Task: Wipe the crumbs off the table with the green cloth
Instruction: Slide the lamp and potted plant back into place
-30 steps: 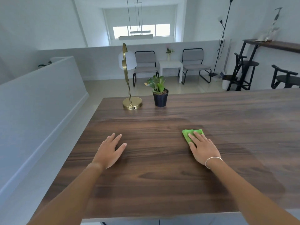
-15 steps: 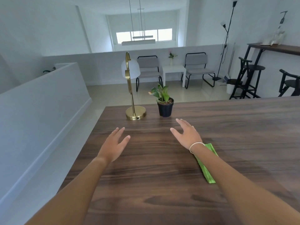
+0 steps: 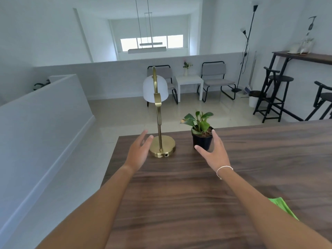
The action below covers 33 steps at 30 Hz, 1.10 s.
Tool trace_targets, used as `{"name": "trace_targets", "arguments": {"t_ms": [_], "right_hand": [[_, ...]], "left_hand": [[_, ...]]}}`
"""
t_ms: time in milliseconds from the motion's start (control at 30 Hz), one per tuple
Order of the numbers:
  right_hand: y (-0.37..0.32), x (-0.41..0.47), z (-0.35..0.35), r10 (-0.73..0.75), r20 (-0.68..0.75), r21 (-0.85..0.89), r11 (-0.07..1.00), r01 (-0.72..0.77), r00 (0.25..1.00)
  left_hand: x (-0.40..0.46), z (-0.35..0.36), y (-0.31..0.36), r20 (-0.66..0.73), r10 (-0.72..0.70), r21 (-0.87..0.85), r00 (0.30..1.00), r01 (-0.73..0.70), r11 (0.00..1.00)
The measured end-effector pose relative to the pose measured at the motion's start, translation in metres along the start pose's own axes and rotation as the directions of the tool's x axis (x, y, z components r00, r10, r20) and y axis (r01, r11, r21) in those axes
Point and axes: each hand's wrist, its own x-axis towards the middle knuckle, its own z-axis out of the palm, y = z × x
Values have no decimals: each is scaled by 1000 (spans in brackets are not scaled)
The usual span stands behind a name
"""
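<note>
The green cloth (image 3: 283,208) lies on the dark wooden table (image 3: 179,203) at the lower right, partly hidden under my right forearm, with no hand on it. My right hand (image 3: 214,153) is open, fingers spread, just in front of and beside the small black plant pot (image 3: 202,140). My left hand (image 3: 139,152) is open next to the left side of the brass lamp's base (image 3: 162,149). I cannot tell whether either hand touches its object. No crumbs are visible on the wood.
The brass lamp with a white shade (image 3: 155,90) and the potted plant stand near the table's far edge. A white half wall (image 3: 45,123) runs along the left. Chairs, a white side table (image 3: 189,81) and black stools (image 3: 274,97) stand on the floor beyond.
My right hand let go of the green cloth and left it on the table. Both hands moved forward to the lamp base and the plant pot. The view moved closer to the far edge.
</note>
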Motion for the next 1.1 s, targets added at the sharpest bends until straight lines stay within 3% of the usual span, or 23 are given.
{"name": "trace_targets", "arguments": {"t_ms": [367,533,733,1100], "right_hand": [[3,45,20,-2,-96,23,1000,4,995],[8,53,22,-12,-91,-19,1000,11,996],[16,61,26,4,-86,-13,1000,-5,996],[13,67,38,-5,-183,43,999,13,983]], "left_hand": [[106,-19,75,-42,74,-402,996,-85,912],[122,-21,108,-13,152,-378,988,-145,914],[124,-12,134,46,167,-510,985,-121,852],[128,-9,131,-24,167,-516,986,-155,843]]}}
